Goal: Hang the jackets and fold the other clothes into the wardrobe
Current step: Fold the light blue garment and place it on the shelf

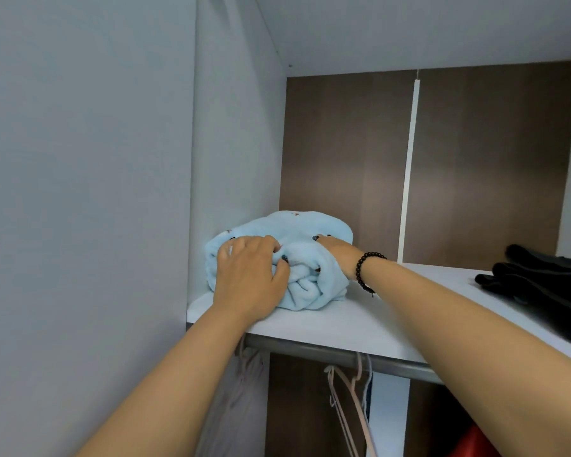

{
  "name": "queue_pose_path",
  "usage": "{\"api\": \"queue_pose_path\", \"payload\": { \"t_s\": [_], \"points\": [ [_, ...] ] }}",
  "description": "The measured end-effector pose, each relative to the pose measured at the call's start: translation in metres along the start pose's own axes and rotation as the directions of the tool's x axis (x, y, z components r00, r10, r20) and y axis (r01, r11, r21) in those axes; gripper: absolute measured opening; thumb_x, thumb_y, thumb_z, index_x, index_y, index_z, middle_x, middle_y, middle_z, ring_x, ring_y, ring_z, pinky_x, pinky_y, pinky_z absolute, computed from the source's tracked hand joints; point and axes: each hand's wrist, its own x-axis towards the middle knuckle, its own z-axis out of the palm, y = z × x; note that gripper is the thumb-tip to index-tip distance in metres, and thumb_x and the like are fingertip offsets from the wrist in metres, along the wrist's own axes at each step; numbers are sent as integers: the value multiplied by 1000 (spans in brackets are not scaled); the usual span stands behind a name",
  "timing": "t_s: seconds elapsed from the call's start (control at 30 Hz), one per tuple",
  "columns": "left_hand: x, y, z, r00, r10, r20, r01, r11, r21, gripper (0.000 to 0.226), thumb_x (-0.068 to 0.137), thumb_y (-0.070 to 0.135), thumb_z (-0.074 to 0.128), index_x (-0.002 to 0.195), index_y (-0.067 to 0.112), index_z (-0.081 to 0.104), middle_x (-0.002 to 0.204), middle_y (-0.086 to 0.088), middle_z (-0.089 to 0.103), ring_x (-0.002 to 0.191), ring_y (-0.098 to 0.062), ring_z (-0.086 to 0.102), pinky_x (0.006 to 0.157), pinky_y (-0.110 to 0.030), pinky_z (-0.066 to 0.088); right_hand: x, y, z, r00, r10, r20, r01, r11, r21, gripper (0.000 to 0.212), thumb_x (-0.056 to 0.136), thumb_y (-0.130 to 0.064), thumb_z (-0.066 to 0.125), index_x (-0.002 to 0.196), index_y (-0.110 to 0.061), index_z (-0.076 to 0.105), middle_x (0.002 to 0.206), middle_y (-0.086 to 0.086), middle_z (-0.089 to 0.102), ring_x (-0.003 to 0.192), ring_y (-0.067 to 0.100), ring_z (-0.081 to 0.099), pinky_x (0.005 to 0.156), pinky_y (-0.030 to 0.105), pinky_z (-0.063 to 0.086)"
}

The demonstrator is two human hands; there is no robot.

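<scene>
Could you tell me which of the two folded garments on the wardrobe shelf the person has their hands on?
The light blue fleece garment at the shelf's left end, under both hands; the black garment at the right lies untouched.

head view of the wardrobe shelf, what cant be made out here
- Right hand: fingertips buried in the folded light blue garment; grip unclear.
- Black clothing: cut off by the right edge; type unclear.
- Red item: mostly hidden behind the right forearm.
- Hangers: cut off by the bottom edge.
</scene>
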Motion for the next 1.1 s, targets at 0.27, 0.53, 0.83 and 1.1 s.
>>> {"api": "queue_pose_path", "payload": {
  "t_s": [0.27, 0.53, 0.83, 1.1],
  "points": [
    [-33, 35, -26, 971, -154, 182, 177, 977, -119, 43, 102, 36, 31, 137, 19, 50, 147, 0, 45, 146, -17, 22, 118, -42, 13, -79, -4, 2, 968, 66, -242, 21, 940, 340, 28, 100, -26, 33, 83, -9, 47, 83, 8, 54, 79, 26, 48, 66, 32, 36],
    [-98, 90, -81, 934, -239, 266, 270, 959, -84, 31, 101, 37, 32, 79, 24, 50, 110, -11, 63, 121, -29, 51, 93, -43, 46, -173, -11, 7, 968, -157, -195, 196, 960, 200, 46, 94, -30, 50, 138, -17, 42, 142, 4, 43, 128, 21, 42, 99, 26, 35],
    [-211, 142, -146, 875, -336, 349, 318, 942, 109, 30, 100, 34, 34, 86, 17, 54, 108, -8, 61, 116, -29, 53, 93, -44, 47, -295, -21, 29, 953, -280, -116, 292, 951, 98, 52, 95, -26, 48, 145, -17, 35, 149, 1, 36, 136, 16, 33, 110, 27, 27],
    [-299, 155, -206, 846, -413, 337, 333, 903, 270, 45, 102, 39, 33, 133, 14, 55, 144, -8, 48, 139, -21, 35, 108, -34, 33, -381, -70, 51, 943, -333, -21, 326, 906, 270, 51, 96, -27, 49, 144, -21, 34, 150, -1, 33, 119, 19, 51, 99, 23, 33]
  ]
}}
